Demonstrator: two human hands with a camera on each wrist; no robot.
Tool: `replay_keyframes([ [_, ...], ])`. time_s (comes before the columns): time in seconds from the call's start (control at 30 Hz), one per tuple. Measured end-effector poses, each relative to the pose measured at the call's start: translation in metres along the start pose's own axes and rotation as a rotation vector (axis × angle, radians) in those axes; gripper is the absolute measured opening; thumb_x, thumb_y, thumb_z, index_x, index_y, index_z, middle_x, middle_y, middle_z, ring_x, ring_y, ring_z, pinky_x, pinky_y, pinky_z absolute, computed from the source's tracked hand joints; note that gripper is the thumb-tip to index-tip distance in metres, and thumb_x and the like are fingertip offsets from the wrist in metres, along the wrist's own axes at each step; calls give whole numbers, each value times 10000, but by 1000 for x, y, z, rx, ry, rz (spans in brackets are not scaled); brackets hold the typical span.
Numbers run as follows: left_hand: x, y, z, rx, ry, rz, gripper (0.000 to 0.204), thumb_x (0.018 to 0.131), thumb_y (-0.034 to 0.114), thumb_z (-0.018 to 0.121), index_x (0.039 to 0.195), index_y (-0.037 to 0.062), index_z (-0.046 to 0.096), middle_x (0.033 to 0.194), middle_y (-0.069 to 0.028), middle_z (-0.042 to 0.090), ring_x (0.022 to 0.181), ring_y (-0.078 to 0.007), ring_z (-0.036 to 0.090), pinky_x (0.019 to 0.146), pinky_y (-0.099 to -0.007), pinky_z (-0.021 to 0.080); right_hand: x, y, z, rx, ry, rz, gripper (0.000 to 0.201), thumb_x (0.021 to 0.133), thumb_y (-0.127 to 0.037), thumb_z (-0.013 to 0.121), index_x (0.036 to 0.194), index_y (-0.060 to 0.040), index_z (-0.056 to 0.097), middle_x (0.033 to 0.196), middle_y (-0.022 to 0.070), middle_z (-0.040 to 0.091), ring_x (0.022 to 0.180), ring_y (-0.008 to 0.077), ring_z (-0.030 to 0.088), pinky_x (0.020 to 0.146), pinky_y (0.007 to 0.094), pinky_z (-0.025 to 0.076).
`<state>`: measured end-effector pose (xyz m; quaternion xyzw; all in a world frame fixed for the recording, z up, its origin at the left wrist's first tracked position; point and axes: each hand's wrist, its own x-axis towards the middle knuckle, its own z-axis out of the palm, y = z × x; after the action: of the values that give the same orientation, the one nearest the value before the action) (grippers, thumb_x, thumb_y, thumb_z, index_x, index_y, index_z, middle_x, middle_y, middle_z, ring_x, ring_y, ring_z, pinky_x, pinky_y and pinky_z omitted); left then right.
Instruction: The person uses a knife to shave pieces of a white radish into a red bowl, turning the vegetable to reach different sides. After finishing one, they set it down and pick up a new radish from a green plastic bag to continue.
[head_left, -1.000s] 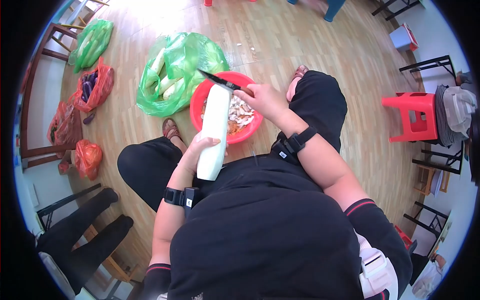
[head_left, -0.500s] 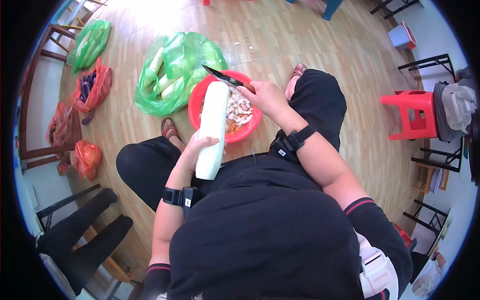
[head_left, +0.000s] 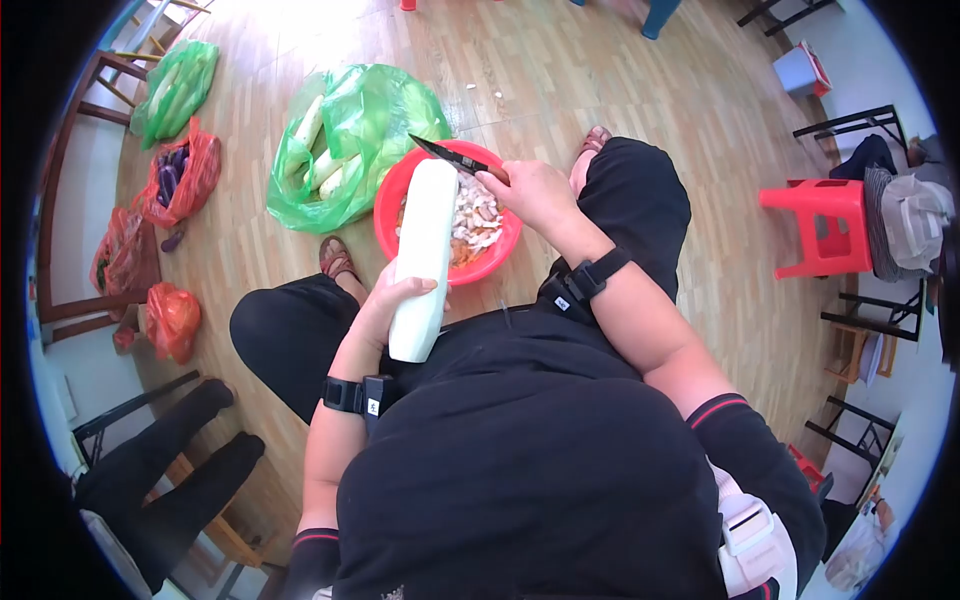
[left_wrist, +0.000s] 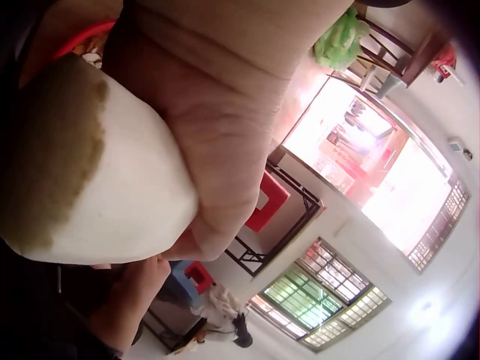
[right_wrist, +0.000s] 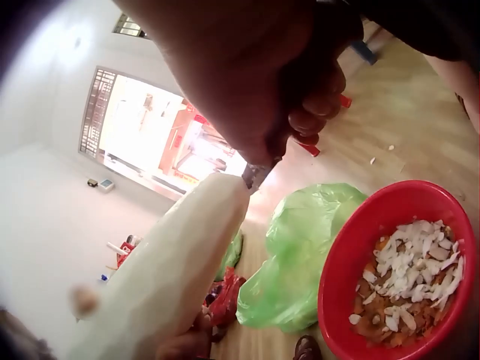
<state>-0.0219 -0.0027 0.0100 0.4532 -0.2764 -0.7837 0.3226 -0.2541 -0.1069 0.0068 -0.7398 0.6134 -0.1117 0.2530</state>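
A long, pale peeled vegetable [head_left: 425, 255] stands tilted over the lap, its upper end above a red basin [head_left: 384, 215]. The left hand [head_left: 385, 305] grips its lower part, thumb across the front. In the right hand [head_left: 540, 200] is the handle of a dark-bladed knife [head_left: 448, 155], the blade lying by the vegetable's top end. White and orange pieces [right_wrist: 416, 262] lie in the basin [right_wrist: 330, 300] in the right wrist view. The left wrist view shows the vegetable's cut lower end [left_wrist: 127, 180] close up, against the left hand [left_wrist: 217, 127].
A green bag of long pale vegetables [head_left: 355, 110] lies on the floor beyond the basin. Another green bag [head_left: 180, 90] and red bags, one with eggplants [head_left: 175, 180], are at the left. A red stool [head_left: 825, 225] stands at the right. Another person's dark-clothed legs [head_left: 180, 430] show lower left.
The knife blade has shifted slightly right and down relative to the vegetable's top. Both hands keep their holds, and the vegetable stays nearly in place.
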Motion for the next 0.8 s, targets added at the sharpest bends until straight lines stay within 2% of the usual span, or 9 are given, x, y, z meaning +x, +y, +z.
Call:
replay_keyframes([
  [0.17,-1,1,-3,-31,45,-39,558,717,213,641,1178,-38,451,869,-158,596,686,-240,649,612,-344,552,4,6,11,181,44,-68,507,887,-483,563,758,-1,652,634,163,612,594,307,608,568,409,452],
  [0.23,2,-3,-7,-55,25,-22,548,732,220,630,1177,-46,454,875,-160,601,692,-248,654,618,-348,552,1,-1,8,346,-29,-63,491,897,-458,585,737,4,622,573,100,550,520,203,518,524,356,395],
  [0.27,3,-5,-8,-56,26,-24,548,732,220,630,1177,-46,454,875,-160,601,692,-248,654,618,-348,552,0,-1,10,347,-31,-62,491,897,-458,585,737,4,622,573,100,550,520,203,518,524,356,395],
  [0.33,4,-8,-10,-113,61,-20,541,743,228,621,1179,-49,458,877,-162,606,700,-256,659,628,-350,553,0,-3,13,462,-47,-103,444,912,-398,602,728,5,597,548,42,458,523,119,422,505,311,354],
  [0.43,3,-7,-10,-93,62,-24,540,775,302,584,1143,-81,489,888,-166,616,747,-242,646,682,-332,539,-5,-8,19,592,-84,-183,404,914,-350,619,716,-1,578,550,17,416,541,89,392,500,288,341],
  [0.53,3,-9,-13,-156,63,-8,531,796,314,555,1142,-84,492,902,-168,615,757,-251,643,706,-337,531,-6,-13,21,536,-181,-272,399,912,-338,626,698,-9,555,551,10,389,541,81,381,498,282,337],
  [0.67,0,-6,-14,-229,34,-39,515,806,309,538,1150,-72,497,907,-169,617,752,-259,642,714,-341,525,-12,-18,19,478,-244,-331,417,904,-370,626,697,-14,563,543,58,450,517,128,405,504,307,366],
  [0.7,0,-5,-13,-248,30,-13,516,806,314,538,1155,-64,500,911,-169,617,757,-258,642,713,-342,524,-13,-19,18,460,-248,-358,471,886,-464,597,673,-44,587,588,138,545,531,273,533,532,372,420],
  [0.8,0,-2,-9,-268,14,35,517,805,320,536,1165,-50,504,916,-168,615,762,-252,639,709,-341,521,-14,-21,18,429,-267,-451,468,884,-467,597,679,-46,590,592,141,545,536,280,535,536,374,423],
])
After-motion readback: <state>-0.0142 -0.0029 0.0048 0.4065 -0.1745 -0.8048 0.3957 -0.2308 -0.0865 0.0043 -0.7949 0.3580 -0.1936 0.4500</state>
